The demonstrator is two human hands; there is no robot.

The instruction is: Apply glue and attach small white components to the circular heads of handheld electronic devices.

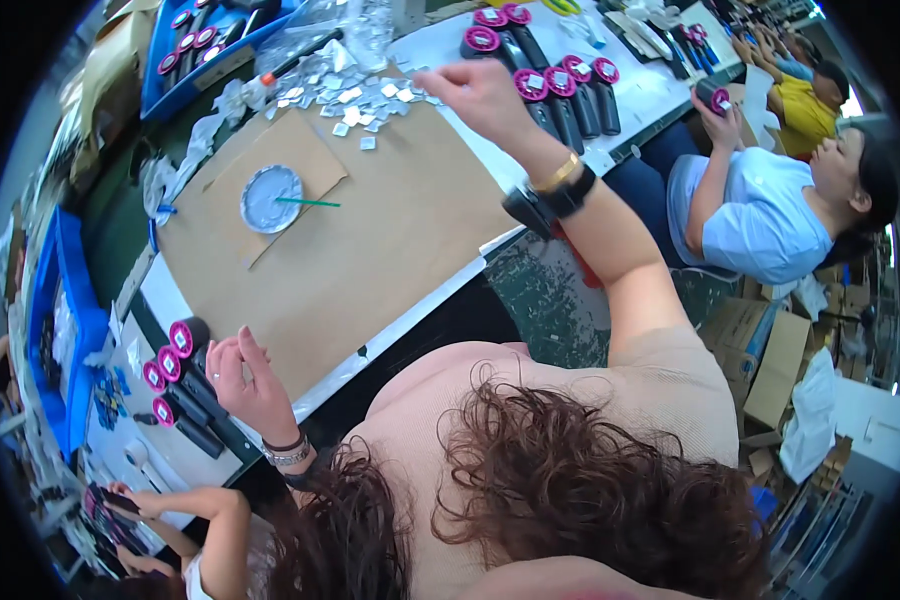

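My right hand reaches over the far part of the table, thumb and fingers drawn together beside a heap of small white and silvery squares. Anything between those fingertips is too small to make out. My left hand hovers at the table's left edge with its fingers curled. Right beside it lie several black hair-dryer-shaped devices with pink round ends; whether it touches one is hidden. Between the hands, a round tub of pale grey paste with a green stick in it stands on a cardboard piece.
Brown cardboard covers the table before me. More pink-ended devices lie at the far right. A blue tray stands at far left, another blue bin nearer. One co-worker sits at right, another at lower left.
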